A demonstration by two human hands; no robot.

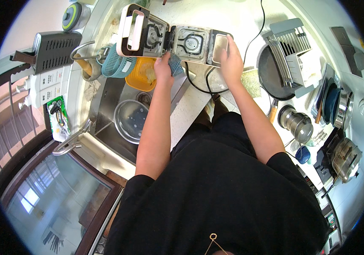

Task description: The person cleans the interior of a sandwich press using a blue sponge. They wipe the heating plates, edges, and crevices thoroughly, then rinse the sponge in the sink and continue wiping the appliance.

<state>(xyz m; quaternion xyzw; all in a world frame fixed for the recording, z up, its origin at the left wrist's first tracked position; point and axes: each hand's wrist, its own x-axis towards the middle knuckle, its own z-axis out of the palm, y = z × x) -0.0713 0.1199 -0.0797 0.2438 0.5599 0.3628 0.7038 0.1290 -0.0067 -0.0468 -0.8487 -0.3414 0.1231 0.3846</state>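
Note:
An electric sandwich maker [191, 44], unfolded with its coiled heating elements exposed, spans the space between my hands. Its raised lid half [134, 30], with a pale handle loop, is on the left. My right hand [233, 65] grips the other half at its handle end, thumb and fingers along the frame. Near the hinge, my left hand [163, 68] holds a blue-grey cloth [176, 65] against the lower edge. Whether its fingers also grip the appliance is partly hidden. A black cord [198, 87] loops below the sandwich maker.
A steel sink [105, 92] with a metal bowl [131, 118], yellow basket [139, 79] and blue basket [115, 63] lies left. Its faucet [73, 143] juts out nearby. At right are a frying pan [269, 73], dish rack [285, 51] and glass-lidded pot [344, 156].

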